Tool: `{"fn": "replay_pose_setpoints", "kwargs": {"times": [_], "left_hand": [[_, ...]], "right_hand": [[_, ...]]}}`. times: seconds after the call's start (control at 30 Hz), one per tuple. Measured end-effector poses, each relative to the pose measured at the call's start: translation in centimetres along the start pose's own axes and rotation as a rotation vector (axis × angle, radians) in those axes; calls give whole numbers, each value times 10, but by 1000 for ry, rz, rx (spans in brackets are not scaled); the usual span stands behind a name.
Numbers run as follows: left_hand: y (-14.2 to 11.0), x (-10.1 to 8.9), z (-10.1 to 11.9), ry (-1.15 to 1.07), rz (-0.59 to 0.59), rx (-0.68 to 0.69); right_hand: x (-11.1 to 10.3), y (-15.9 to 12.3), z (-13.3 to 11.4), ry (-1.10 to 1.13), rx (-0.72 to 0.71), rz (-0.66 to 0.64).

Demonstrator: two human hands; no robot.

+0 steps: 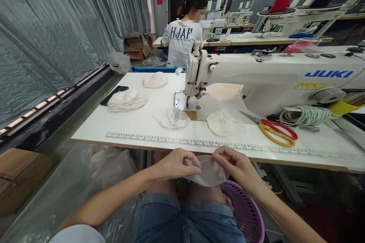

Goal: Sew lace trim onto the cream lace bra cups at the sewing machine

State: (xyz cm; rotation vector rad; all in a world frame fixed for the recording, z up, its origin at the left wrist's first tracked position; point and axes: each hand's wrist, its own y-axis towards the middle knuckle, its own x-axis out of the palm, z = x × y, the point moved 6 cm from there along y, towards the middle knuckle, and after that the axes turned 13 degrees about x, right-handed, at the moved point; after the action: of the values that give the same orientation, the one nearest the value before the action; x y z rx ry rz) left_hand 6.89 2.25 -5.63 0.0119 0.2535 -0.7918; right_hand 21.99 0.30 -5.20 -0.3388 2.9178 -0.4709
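Note:
Over my lap, in front of the table edge, a thin sheer white fabric piece [209, 172] is stretched between both hands. My left hand [182, 165] pinches its left side between thumb and fingers. At its upper right edge, my right hand [232, 161] grips it the same way. Just beyond, on the table, lie a white lace piece [176, 117] by the presser foot of the sewing machine [194, 76] and a cream lace-edged cup piece [224, 123] to its right.
Scissors [273, 131] with red and yellow handles lie right, near a coil of pale cord [305, 115]. A lace stack [128, 100], a phone [114, 95] and another cup piece [155, 80] lie left. A purple basket [256, 220] stands by my right leg. A person [184, 34] sits ahead.

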Motion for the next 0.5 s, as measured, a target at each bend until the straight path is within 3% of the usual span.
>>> {"fn": "replay_pose_setpoints", "kwargs": {"times": [0.3,0.37,0.5], "left_hand": [[0,-9,1,-96,27,12],[-2,-11,-1,-97,52,16],[-16,-20,-1,-35,115,2]], "right_hand": [[-18,0,4,-266,-66,197],[-17,0,7,-302,-65,159],[0,-7,13,-430,-47,-80]]}}
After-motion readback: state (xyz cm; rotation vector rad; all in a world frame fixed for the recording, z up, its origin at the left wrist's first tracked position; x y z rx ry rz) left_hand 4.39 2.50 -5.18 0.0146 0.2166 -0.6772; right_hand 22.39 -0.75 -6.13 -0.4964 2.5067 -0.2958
